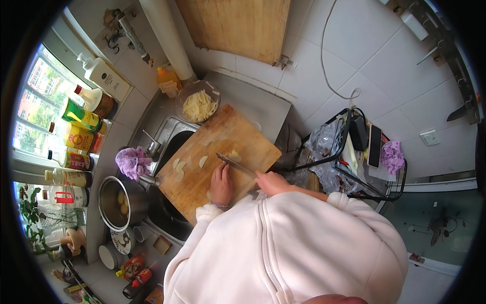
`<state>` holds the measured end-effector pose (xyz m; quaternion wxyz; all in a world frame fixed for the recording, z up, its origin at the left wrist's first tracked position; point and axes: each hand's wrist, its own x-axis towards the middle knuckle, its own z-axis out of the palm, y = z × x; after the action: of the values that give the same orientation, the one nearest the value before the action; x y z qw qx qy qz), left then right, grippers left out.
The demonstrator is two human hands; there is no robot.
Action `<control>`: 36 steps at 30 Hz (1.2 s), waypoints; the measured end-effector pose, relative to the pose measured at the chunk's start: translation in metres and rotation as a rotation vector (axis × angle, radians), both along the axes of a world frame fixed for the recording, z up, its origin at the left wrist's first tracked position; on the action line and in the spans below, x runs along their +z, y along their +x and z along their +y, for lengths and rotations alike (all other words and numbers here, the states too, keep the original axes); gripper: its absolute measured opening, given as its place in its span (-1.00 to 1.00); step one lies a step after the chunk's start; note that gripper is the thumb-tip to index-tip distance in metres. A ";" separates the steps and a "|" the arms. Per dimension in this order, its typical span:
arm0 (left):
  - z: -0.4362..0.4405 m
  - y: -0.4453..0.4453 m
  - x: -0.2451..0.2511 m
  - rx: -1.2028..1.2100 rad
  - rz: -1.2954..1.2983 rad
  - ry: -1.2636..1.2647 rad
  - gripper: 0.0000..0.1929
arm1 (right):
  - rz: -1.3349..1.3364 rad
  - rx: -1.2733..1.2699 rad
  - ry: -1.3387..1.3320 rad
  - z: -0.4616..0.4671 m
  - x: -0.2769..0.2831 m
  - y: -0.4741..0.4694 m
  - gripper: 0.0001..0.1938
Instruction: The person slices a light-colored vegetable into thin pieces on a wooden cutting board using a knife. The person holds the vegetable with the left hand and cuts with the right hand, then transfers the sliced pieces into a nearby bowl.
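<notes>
My right hand (272, 184) grips the handle of a kitchen knife (237, 164), its blade lying slantwise over a wooden cutting board (197, 190). My left hand (221, 185) rests on the board just left of the blade, fingers together and pointing away from me. Whether anything sits under those fingertips is hidden. Beyond the blade lies a small pale-yellow cut piece (234, 155), perhaps potato. Several thin pale slices (203, 162) are spread over the left part of the board. A glass bowl (183, 89) of pale shreds (199, 105) stands past the board's far corner.
The board spans part of a sink (167, 220) with a cloth-wrapped faucet (133, 162). To the left stands a metal pot (114, 180) holding potatoes (123, 201). Bottles (78, 137) line the windowsill. A black wire rack (398, 186) with bags and a phone (374, 146) is at right.
</notes>
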<state>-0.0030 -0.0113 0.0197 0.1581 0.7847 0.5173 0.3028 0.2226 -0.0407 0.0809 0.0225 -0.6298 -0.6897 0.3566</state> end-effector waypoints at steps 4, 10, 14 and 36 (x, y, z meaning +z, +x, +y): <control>0.000 0.000 -0.003 0.004 0.004 0.005 -0.54 | 0.002 0.000 -0.001 0.000 -0.002 0.001 -0.73; -0.005 -0.003 -0.008 0.010 0.015 -0.022 -0.56 | 0.043 -0.003 -0.002 -0.003 -0.007 0.001 -0.73; 0.002 0.001 -0.007 0.010 0.006 0.029 -0.58 | 0.040 0.010 0.013 -0.004 -0.004 -0.001 -0.74; 0.001 0.001 -0.001 -0.019 0.011 0.013 -0.53 | 0.044 0.007 -0.085 0.002 0.019 0.001 -0.71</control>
<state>-0.0022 -0.0107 0.0185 0.1533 0.7922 0.5087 0.3002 0.2233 -0.0387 0.0999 0.0096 -0.6195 -0.6756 0.3997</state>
